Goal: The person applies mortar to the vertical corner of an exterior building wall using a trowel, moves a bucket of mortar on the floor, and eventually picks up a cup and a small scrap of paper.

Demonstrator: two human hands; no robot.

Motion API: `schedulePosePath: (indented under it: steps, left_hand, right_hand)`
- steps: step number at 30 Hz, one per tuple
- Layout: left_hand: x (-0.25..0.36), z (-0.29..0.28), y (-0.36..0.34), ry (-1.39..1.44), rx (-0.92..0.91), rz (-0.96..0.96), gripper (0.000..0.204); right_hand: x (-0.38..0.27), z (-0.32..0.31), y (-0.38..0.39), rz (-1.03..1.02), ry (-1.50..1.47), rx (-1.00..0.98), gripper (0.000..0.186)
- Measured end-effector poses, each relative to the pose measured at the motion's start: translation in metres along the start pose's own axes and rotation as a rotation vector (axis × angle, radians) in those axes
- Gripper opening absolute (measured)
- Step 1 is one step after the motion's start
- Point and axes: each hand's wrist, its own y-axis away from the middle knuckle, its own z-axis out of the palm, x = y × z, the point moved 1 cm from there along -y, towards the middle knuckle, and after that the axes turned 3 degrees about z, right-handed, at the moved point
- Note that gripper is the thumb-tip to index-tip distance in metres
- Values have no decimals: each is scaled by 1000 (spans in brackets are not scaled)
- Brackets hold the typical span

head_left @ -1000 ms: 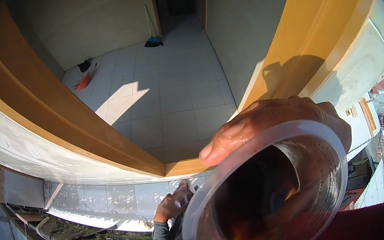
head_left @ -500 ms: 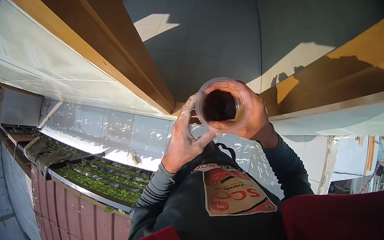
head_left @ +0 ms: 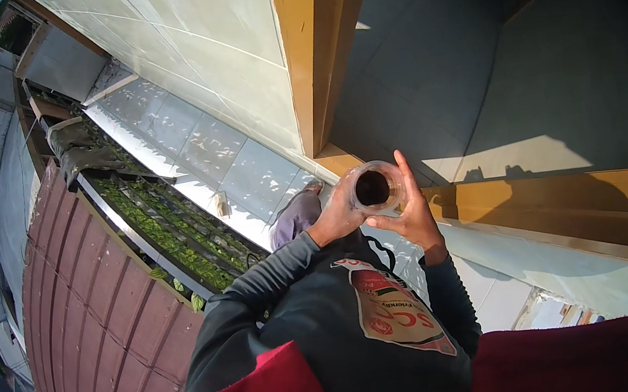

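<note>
A clear round plastic cup (head_left: 395,196) is held in front of my body, its mouth facing up at me. Something dark fills its middle; I cannot tell whether it is liquid. My left hand (head_left: 339,216) wraps the cup's left side, its fingertips hidden behind it. On the other side, my right hand (head_left: 415,218) grips with the thumb at the near edge and a finger stretched up along the wall. Below the cup lies my dark shirt (head_left: 292,334) with a printed panel, and a leg in purple trousers (head_left: 295,218) shows beyond my left forearm.
Ahead stands a doorway with an orange-brown wooden frame (head_left: 311,53) and a sill across its foot. To the left, a tiled walkway (head_left: 216,145) runs beside a planter of green leaves (head_left: 167,223) and a maroon ribbed metal sheet (head_left: 98,304). My shadow falls on the wood at right.
The view has swung left, so the doorway sits farther right. The cup looks smaller and farther from me, still in both hands. The purple-trousered leg has come into sight.
</note>
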Motion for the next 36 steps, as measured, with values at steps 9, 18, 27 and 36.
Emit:
schedulePosePath:
  steps: [9, 18, 27, 36]
  left_hand:
    - [-52, -18, 11, -148, -45, 57, 74]
    - [-91, -62, 4, -130, -253, -160, 88]
    - [-181, -151, 95, -587, -106, -439, 78]
    - [-99, -179, 154, -542, 275, -821, 61]
  right_hand:
    - [-16, 18, -27, -35, 551, -86, 100]
    - [21, 41, -67, -20, 715, -100, 85]
    - [161, 34, -117, 131, 761, 9, 85]
    - [266, 40, -185, 341, 713, -98, 95]
